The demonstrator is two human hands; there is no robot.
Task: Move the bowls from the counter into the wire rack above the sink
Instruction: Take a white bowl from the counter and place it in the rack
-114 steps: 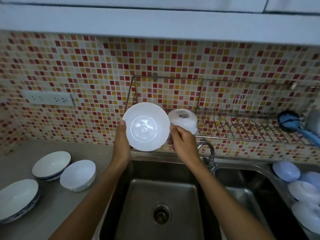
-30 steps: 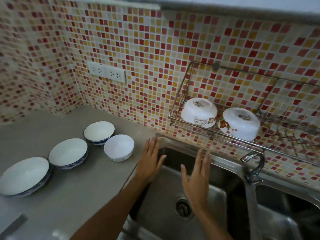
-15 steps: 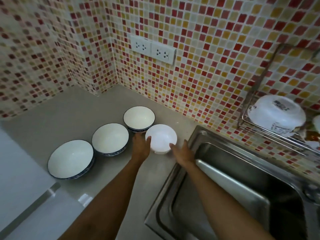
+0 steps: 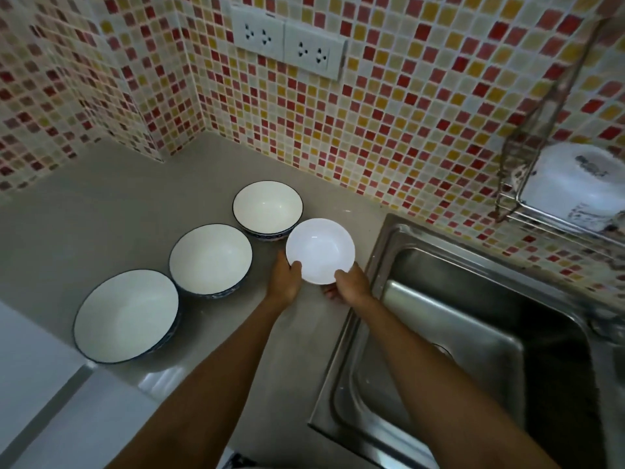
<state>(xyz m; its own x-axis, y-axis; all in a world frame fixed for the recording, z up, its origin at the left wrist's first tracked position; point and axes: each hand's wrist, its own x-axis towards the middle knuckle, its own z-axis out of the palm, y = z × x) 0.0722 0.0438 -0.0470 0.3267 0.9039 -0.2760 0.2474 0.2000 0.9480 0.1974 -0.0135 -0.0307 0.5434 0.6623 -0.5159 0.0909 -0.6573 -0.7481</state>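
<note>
On the desk (image 4: 101, 204) by the sink (image 4: 473, 333), left hand (image 4: 284, 282) and right hand (image 4: 351, 286) each grip clamped on the white bowl (image 4: 319, 250) rim. Three blue-rimmed bowls (image 4: 210, 257) sit left of it; wire rack (image 4: 541, 218) holds one upturned bowl (image 4: 578, 181).

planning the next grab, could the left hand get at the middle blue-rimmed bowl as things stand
Not right away: the left hand grips the small white bowl. The middle blue-rimmed bowl lies just beside it, unobstructed.

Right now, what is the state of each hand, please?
Left hand: holds the white bowl at its rim.
Right hand: holds the same bowl.
</note>
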